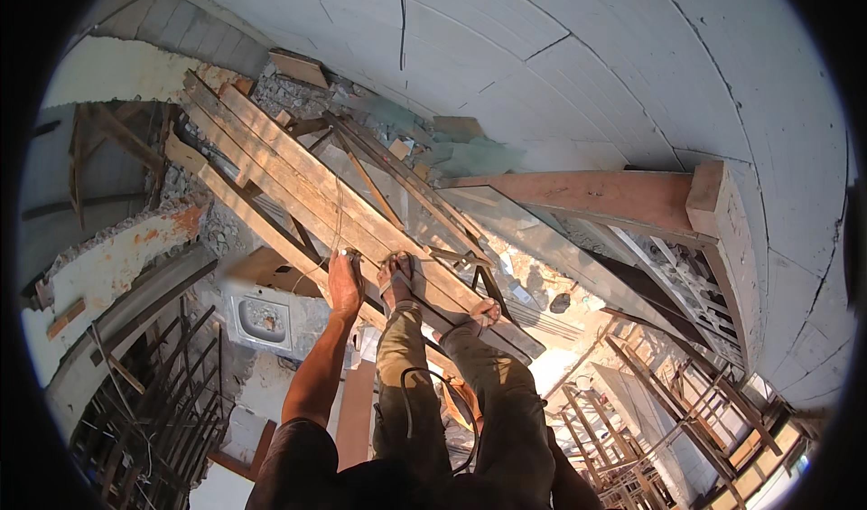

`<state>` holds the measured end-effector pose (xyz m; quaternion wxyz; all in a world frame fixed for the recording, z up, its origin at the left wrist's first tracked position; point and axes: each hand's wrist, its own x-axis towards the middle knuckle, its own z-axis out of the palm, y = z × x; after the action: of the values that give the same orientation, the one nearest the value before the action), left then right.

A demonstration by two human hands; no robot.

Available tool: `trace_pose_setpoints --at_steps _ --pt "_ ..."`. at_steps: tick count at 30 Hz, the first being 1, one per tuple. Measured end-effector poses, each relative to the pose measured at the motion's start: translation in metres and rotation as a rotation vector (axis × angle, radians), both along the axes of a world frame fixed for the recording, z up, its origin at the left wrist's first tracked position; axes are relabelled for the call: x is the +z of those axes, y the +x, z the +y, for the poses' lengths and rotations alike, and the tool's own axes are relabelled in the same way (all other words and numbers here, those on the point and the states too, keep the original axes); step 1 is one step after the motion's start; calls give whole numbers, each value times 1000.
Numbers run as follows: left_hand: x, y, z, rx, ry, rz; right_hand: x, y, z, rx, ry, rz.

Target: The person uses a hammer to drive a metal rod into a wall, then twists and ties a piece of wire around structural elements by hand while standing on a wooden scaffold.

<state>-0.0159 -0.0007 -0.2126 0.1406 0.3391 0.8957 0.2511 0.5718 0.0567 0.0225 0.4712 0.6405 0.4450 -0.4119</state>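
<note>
My left hand (344, 281) reaches down to the planks beside my left foot, its fingers closed together. From the fingertips a thin dark cord (339, 212) runs up across the boards; the hand appears to pinch its end. Long wooden planks (298, 177) lie side by side as a raised walkway, and both my sandalled feet (397, 280) stand on them. A separate narrow timber (253, 210) runs along their left side, close to the hand. My right hand is out of sight; only a dark sleeve shows by my right leg. A dark hose or cable (442, 379) loops in front of my legs.
Below the planks lie rubble (289, 94), loose timber and a white sink basin (262, 321). A grey block wall (578, 67) rises ahead. At right stands a concrete beam (587, 196) with an open frame under it. Broken wall edges (117, 271) and wooden scaffolding (632, 429) surround the drop.
</note>
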Motion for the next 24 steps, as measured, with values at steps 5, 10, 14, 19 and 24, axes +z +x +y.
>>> trace_pose_setpoints --at_steps 5,10,14,19,24 --pt "154 20 90 155 375 -430 -5 82 -5 -113 -10 -78" --pt "391 43 233 226 559 -931 24 98 30 -450 365 402" --pt "594 118 321 -52 534 -1452 144 35 132 -856 524 751" --pt "763 214 379 -659 -27 -1718 327 -46 163 -1195 760 1044" --pt "839 331 468 -1031 -34 -1790 273 -75 146 -1112 1196 1029"
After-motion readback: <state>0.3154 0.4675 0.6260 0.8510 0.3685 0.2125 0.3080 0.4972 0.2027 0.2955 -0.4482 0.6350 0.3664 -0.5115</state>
